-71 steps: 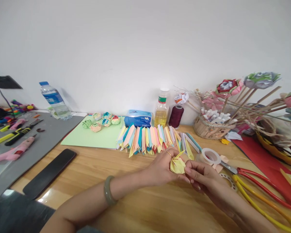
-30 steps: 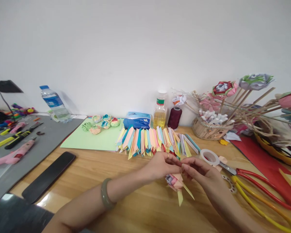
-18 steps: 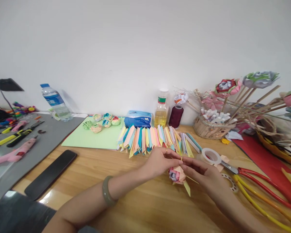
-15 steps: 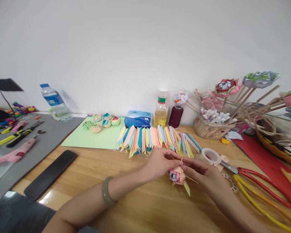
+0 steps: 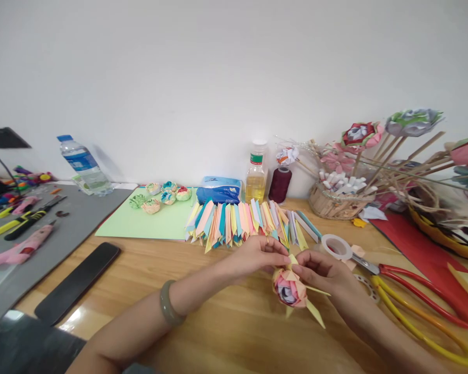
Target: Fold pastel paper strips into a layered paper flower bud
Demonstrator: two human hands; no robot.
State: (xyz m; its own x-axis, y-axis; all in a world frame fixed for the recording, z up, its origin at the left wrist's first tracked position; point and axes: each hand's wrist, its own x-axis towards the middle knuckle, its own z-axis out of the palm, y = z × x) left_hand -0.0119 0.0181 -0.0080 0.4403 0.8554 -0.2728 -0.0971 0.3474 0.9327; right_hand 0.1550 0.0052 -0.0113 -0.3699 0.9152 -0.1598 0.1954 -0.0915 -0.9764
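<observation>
Between my two hands is a folded paper flower (image 5: 289, 289), pink and peach with a lilac centre and pale yellow strips sticking out below. My left hand (image 5: 268, 253), wearing a ring, pinches its upper edge from the left. On the other side my right hand (image 5: 319, 267) grips the yellow paper piece at the top with thumb and fingers. The flower's centre faces me, and its back is hidden. Just behind my hands lies a row of folded paper strips (image 5: 234, 223) in several colours.
Right of my hands lie a tape roll (image 5: 336, 246), red-handled scissors (image 5: 421, 291) and a yellow-handled tool (image 5: 425, 332). A black phone (image 5: 78, 283) is at left. Small paper flowers (image 5: 167, 196) sit on green paper (image 5: 140, 223). An oil bottle (image 5: 256, 174) and thread spool (image 5: 280, 184) stand by the wall.
The paper flower has turned so its lilac centre faces me more, and it sits slightly lower and to the right. Both hands keep hold of it. The view has shifted slightly.
</observation>
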